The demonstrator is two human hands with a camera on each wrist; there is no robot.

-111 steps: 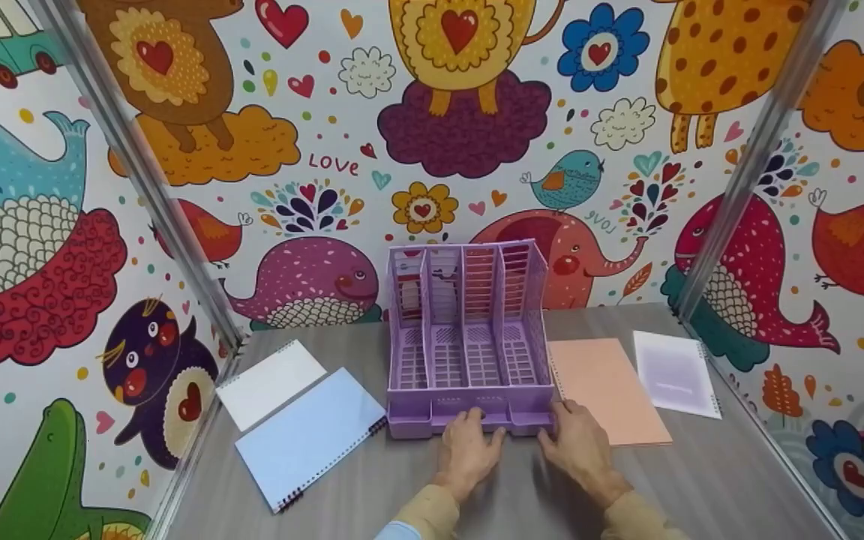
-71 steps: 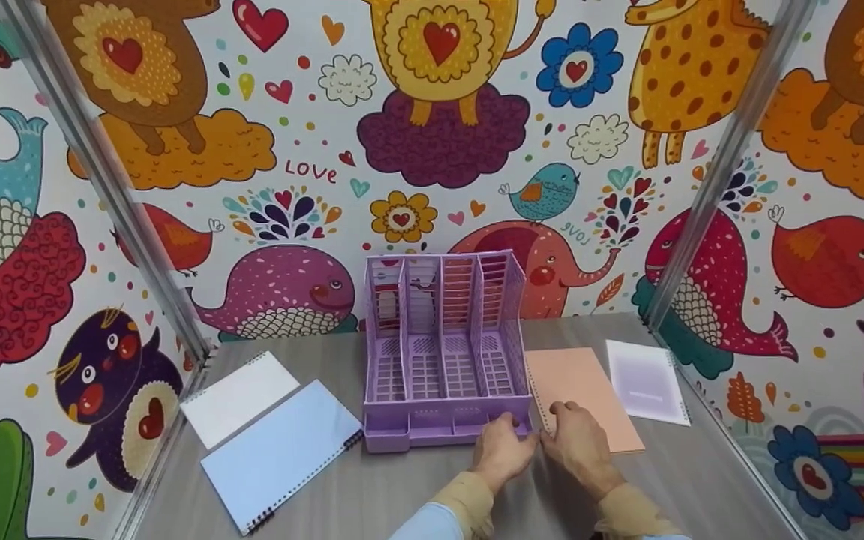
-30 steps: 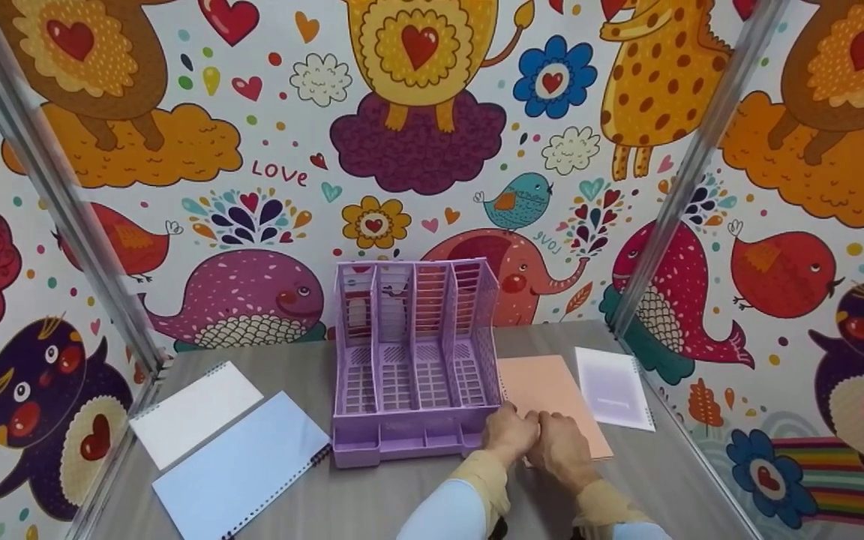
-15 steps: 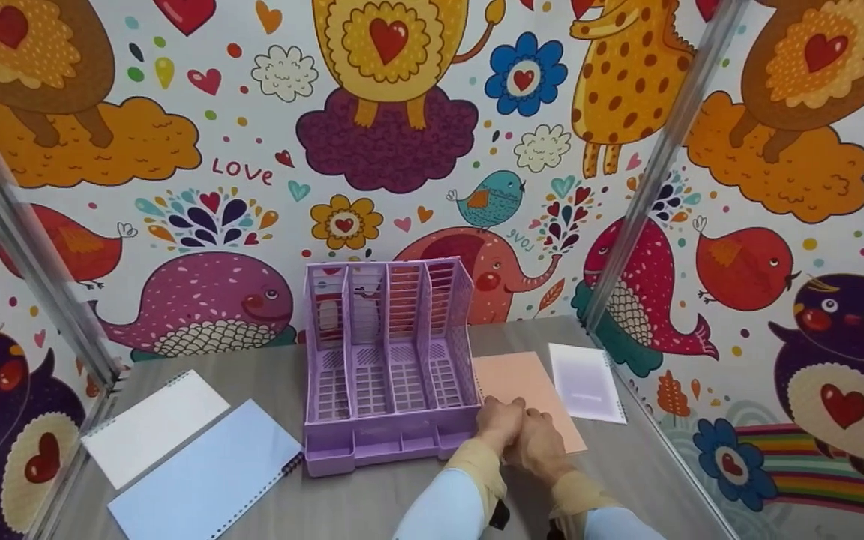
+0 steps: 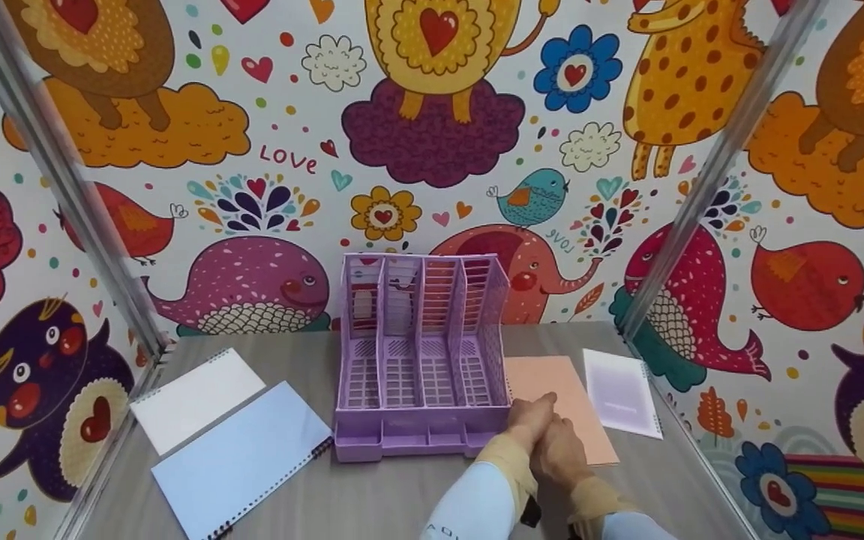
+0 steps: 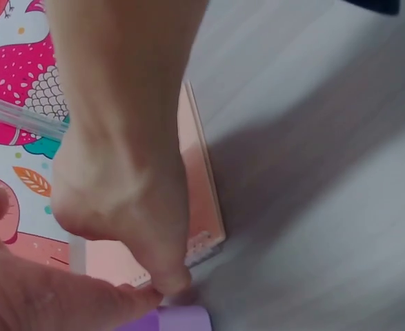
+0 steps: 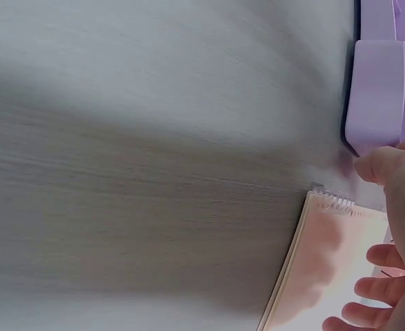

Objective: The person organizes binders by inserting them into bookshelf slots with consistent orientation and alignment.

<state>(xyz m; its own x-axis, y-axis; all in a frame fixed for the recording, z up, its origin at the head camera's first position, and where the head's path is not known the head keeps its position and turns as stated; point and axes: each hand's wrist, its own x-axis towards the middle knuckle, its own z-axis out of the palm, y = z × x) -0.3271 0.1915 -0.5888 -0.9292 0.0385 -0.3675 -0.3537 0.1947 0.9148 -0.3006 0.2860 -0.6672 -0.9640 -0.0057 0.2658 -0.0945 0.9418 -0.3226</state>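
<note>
My left hand (image 5: 531,420) and right hand (image 5: 563,450) sit pressed together at the near left corner of the pink notebook (image 5: 578,409), which lies flat on the table (image 5: 402,495) just right of the purple organizer (image 5: 421,360). In the left wrist view, my left fingertips (image 6: 171,279) touch the notebook's coil corner. In the right wrist view, my right thumb (image 7: 381,165) rests beside that corner, with the other fingers (image 7: 378,286) curled loosely over the cover; I cannot tell whether either hand actually grips it. Compared with 3.7 s ago, both hands have moved off the organizer's front edge to the notebook. The head view hides the fingertips and the corner beneath them.
</note>
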